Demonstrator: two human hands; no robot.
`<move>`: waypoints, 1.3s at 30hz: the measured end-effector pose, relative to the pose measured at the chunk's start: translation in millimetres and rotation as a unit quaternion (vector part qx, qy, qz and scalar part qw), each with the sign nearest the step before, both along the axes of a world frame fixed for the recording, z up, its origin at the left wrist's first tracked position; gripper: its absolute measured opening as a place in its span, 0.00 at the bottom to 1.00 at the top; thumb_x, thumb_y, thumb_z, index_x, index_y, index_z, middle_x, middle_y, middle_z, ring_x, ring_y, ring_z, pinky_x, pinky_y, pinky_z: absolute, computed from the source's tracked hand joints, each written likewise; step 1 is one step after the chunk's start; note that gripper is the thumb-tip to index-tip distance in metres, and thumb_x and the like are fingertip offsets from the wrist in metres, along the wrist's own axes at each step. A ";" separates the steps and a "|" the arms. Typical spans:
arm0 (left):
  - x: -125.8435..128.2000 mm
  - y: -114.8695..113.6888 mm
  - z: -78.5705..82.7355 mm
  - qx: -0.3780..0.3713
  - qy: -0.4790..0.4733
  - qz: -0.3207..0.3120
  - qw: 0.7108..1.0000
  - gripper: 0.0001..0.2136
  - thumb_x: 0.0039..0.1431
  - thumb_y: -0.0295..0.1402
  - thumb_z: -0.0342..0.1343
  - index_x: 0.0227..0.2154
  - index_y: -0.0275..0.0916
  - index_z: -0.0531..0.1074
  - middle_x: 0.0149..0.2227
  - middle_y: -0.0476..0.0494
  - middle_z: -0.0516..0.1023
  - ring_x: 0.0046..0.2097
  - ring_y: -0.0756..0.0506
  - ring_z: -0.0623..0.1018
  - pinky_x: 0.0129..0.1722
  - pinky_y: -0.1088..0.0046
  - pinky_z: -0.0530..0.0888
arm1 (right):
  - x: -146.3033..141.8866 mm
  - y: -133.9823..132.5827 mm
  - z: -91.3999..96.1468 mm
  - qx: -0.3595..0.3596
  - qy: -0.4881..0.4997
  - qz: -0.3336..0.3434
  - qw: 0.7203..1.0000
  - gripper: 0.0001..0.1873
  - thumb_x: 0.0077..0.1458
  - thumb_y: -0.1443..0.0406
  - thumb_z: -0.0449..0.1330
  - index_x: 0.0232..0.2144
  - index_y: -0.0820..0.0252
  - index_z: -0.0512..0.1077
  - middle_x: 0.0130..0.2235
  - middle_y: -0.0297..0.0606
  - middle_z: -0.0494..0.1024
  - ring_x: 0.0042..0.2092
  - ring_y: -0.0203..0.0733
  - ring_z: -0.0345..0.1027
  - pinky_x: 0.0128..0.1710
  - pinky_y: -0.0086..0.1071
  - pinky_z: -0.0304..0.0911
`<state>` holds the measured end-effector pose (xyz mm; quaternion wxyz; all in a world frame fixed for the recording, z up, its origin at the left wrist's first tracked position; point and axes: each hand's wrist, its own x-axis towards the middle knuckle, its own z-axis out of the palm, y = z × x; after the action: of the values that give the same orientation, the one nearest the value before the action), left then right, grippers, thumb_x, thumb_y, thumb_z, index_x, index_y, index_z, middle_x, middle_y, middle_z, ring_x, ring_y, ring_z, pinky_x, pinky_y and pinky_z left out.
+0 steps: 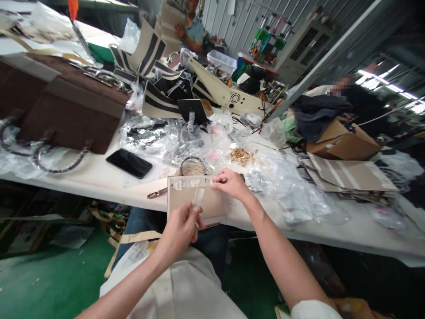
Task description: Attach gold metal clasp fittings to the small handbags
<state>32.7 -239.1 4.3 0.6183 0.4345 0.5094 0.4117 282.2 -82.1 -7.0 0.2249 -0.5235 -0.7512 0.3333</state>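
Note:
A beige bag panel (pixel 212 204) rests at the table's front edge, with small whitish tape pieces (pixel 178 184) along its top edge. A curved bag handle (pixel 192 159) stands just beyond that edge. Over the panel, my left hand (pixel 186 221) is closed, pinching a short strip of whitish tape (pixel 198 196) between thumb and finger. My right hand (pixel 232 184) is at the panel's upper right corner, fingers pressed together; what they pinch there is too small to make out. Left of the panel lies a slim dark tool (pixel 157 193), partly covered.
A black phone (pixel 129 163) lies left, near a brown bag (pixel 73 110) with handles. Small gold metal parts (pixel 241 156) are heaped beyond my right hand. Clear plastic wrap (pixel 292 190) spreads to the right, near striped panels (pixel 352 173). Another person (pixel 194 33) is at the back.

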 end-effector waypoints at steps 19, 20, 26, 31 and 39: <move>-43.9 29.8 -16.7 0.032 0.041 0.096 0.994 0.23 0.70 0.56 0.62 0.31 0.41 0.71 0.17 0.52 0.72 0.18 0.49 0.68 0.21 0.75 0.63 | -17.9 -56.8 -7.0 0.058 0.025 -0.299 0.952 0.26 0.60 0.39 0.69 0.36 0.54 0.82 0.36 0.41 0.86 0.37 0.50 0.77 0.39 0.38 0.67; -43.9 29.6 -17.3 0.031 0.031 0.105 0.994 0.23 0.69 0.56 0.63 0.32 0.41 0.72 0.19 0.51 0.73 0.18 0.50 0.68 0.21 0.76 0.63 | -17.5 -63.7 -8.3 0.031 0.004 -0.303 0.953 0.27 0.57 0.38 0.72 0.35 0.54 0.82 0.34 0.40 0.85 0.36 0.50 0.77 0.37 0.37 0.65; -38.3 31.9 -32.9 0.043 0.015 0.091 0.995 0.24 0.68 0.58 0.64 0.32 0.40 0.72 0.26 0.46 0.81 0.19 0.51 0.68 0.21 0.75 0.63 | -25.1 -68.2 -15.2 -0.065 0.099 -0.220 0.968 0.25 0.51 0.43 0.75 0.28 0.57 0.76 0.29 0.33 0.76 0.32 0.44 0.67 0.30 0.33 0.56; -45.1 24.4 -22.3 0.034 -0.009 0.118 0.992 0.24 0.66 0.58 0.66 0.36 0.38 0.75 0.27 0.46 0.81 0.20 0.50 0.68 0.23 0.75 0.65 | -35.2 -73.6 -22.4 0.016 0.131 -0.222 0.966 0.25 0.59 0.45 0.71 0.28 0.55 0.69 0.27 0.31 0.67 0.32 0.41 0.59 0.31 0.34 0.53; -84.1 4.7 -4.6 0.046 -0.042 0.225 0.972 0.24 0.62 0.57 0.72 0.39 0.38 0.78 0.26 0.50 0.78 0.23 0.52 0.67 0.23 0.76 0.65 | -15.4 -95.1 -18.3 0.011 0.289 -0.284 0.914 0.29 0.60 0.38 0.71 0.32 0.53 0.69 0.28 0.33 0.69 0.31 0.44 0.61 0.31 0.37 0.56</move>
<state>-51.4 -234.4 -0.3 0.5095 0.3192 0.5483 0.5813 266.8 -177.1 -25.3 0.5231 -0.5933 -0.4763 0.3841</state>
